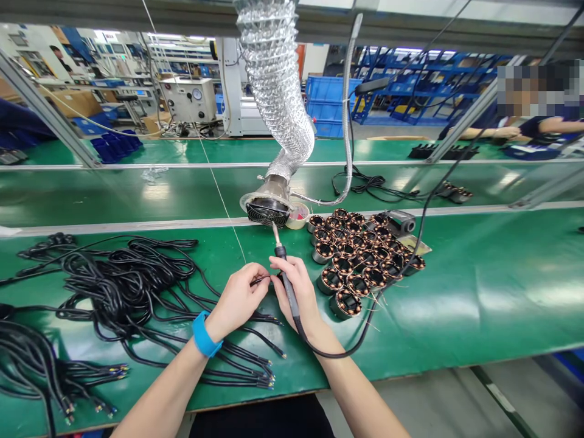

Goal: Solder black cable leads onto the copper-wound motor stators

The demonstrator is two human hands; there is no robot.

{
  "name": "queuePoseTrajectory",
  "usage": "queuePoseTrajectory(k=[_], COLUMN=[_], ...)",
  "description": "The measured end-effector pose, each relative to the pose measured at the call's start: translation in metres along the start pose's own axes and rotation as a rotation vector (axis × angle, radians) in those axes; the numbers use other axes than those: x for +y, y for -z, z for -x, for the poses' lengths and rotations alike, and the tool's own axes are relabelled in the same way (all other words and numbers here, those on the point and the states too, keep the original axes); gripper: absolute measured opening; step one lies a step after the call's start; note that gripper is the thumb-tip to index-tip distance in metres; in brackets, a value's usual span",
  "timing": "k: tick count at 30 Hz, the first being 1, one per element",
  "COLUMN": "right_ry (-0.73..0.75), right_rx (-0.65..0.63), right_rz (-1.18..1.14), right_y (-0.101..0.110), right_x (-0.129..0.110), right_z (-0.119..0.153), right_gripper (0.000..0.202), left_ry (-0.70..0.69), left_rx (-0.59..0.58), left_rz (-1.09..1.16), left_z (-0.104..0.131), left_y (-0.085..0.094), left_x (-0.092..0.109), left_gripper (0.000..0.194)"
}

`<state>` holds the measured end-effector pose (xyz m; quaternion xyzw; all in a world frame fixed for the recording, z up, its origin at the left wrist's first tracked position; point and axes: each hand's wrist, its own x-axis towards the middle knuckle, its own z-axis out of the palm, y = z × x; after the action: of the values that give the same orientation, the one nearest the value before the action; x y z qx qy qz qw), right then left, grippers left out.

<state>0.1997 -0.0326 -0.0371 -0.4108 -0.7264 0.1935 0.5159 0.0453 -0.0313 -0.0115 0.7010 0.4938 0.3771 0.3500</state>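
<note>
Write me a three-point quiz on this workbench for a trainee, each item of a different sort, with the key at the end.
1. What does the right hand hold?
A) a soldering iron
B) a pair of scissors
C) a paintbrush

2. True or false: the blue wristband is worn on the left arm.

3. Fill in the blank: as the worker sees it, the copper-wound rings lie to the ____ of the soldering iron, and the large tangle of black cables lies on the other side.

Key: 1. A; 2. True; 3. right
</note>
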Motion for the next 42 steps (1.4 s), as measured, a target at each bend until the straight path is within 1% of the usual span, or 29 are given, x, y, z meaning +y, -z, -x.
queuePoseTrajectory(k=[5, 9, 11, 16, 19, 21, 25, 29, 34, 38, 40, 42], right_ry=[0.021, 0.047, 0.062, 0.069, 0.068, 0.075, 0.087, 0.051, -0.078, -0.161, -0.167, -0.159], right_rx=[0.011, 0.049, 0.065, 0.064, 0.072, 0.067, 0.048, 0.070, 0.234, 0.382, 0.425, 0.441], right_rz=[-0.030, 0.011, 0.032, 0.029, 0.025, 0.046, 0.070, 0.015, -0.010, -0.042, -0.062, -0.065], right_y=[0.000, 0.001, 0.001, 0.002, 0.002, 0.002, 0.000, 0.002, 0.011, 0.016, 0.017, 0.016], right_x=[-0.001, -0.002, -0.003, -0.003, -0.001, 0.001, 0.003, 0.001, -0.003, -0.001, 0.002, 0.004], right_z=[-0.001, 0.001, 0.002, 0.005, 0.008, 0.010, 0.013, 0.012, 0.014, 0.025, 0.031, 0.036], right_gripper=[0.043, 0.039, 0.039, 0.041, 0.041, 0.042, 0.043, 0.041, 0.031, 0.019, 0.022, 0.025], left_ry=[0.023, 0.059, 0.101, 0.269, 0.333, 0.348, 0.361, 0.349, 0.353, 0.363, 0.354, 0.335], left_rx=[-0.034, -0.060, -0.086, -0.223, -0.254, -0.260, -0.219, -0.104, -0.020, 0.020, 0.043, 0.067], left_rz=[0.039, 0.103, 0.162, 0.379, 0.481, 0.512, 0.508, 0.437, 0.385, 0.382, 0.367, 0.342], left_z=[0.000, -0.001, -0.001, -0.002, -0.002, -0.003, -0.003, -0.002, -0.001, 0.000, 0.000, 0.001], left_y=[0.001, 0.003, 0.004, 0.007, 0.008, 0.007, 0.002, -0.004, -0.009, -0.010, -0.011, -0.012], left_x=[-0.002, -0.004, -0.004, -0.002, 0.000, 0.000, -0.003, -0.004, -0.003, -0.002, -0.002, -0.001], left_gripper=[0.016, 0.019, 0.022, 0.033, 0.037, 0.038, 0.038, 0.032, 0.024, 0.020, 0.020, 0.021])
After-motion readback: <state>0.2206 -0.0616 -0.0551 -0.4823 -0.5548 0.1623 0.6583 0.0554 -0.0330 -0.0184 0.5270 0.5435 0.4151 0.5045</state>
